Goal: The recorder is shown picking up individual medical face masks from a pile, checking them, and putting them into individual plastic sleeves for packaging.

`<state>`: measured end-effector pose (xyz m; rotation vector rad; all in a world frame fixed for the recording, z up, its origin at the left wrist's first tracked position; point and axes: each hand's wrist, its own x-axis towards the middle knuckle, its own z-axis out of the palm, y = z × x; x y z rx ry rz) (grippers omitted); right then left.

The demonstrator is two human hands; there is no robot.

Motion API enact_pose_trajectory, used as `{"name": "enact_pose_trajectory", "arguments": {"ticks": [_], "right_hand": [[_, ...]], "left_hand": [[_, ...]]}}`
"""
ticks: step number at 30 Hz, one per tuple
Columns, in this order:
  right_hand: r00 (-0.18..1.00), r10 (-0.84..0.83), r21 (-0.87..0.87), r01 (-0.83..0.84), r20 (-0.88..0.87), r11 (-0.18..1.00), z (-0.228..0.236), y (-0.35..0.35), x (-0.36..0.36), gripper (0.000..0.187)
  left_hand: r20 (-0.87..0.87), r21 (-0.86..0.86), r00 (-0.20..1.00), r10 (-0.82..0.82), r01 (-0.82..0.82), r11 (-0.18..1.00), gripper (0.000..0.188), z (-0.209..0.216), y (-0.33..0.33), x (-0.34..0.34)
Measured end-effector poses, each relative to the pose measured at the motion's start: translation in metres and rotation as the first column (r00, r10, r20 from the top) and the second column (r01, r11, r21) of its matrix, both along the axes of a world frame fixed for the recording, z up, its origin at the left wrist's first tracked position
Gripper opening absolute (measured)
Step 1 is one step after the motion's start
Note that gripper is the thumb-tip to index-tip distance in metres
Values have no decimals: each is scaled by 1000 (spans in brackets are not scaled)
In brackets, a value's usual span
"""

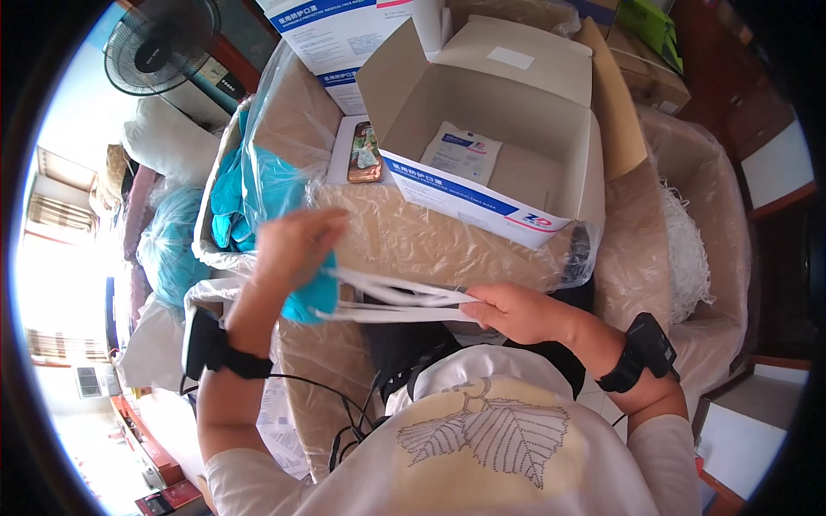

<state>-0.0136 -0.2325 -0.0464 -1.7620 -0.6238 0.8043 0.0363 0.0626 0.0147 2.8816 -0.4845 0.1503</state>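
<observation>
In front of me, my right hand [514,311] pinches the ends of several white elastic straps [400,301]. The straps run taut to the left, to blue face masks [311,297] just under my left hand [297,245]. That hand is smeared by motion, so its grip does not show. Past it lies more blue mask material [280,181] at the plastic-lined box on the left. An open white carton [482,211] with a blue stripe stands ahead, with one white packet [463,153] lying inside.
A phone [365,153] rests left of the open carton. More printed cartons [344,39] are stacked behind. On the right, a plastic-lined box [731,258] holds a bundle of white straps [684,249]. A fan [159,47] stands far left. Black cables [331,396] hang near my left forearm.
</observation>
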Motion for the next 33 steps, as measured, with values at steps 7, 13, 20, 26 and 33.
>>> {"name": "enact_pose_trajectory", "arguments": {"ticks": [7, 13, 20, 26, 33], "right_hand": [[886, -122, -43, 158, 447, 987, 0, 14, -14, 11], [906, -106, -128, 172, 409, 977, 2, -1, -28, 11], [945, -68, -149, 121, 319, 981, -3, 4, -33, 13], [983, -37, -103, 19, -179, 994, 9, -1, -22, 20], [944, 253, -138, -285, -214, 949, 34, -31, -25, 30]], "left_hand": [[-576, -380, 702, -420, 225, 897, 63, -40, -92, -50], [-686, -557, 507, -522, 95, 825, 34, -62, -88, -60], [-628, -624, 518, -581, 111, 773, 24, -51, -79, -56], [-641, -714, 476, -603, -81, 695, 25, -64, -77, -67], [-659, -704, 299, -690, 77, 706, 32, -51, -54, -72]]}}
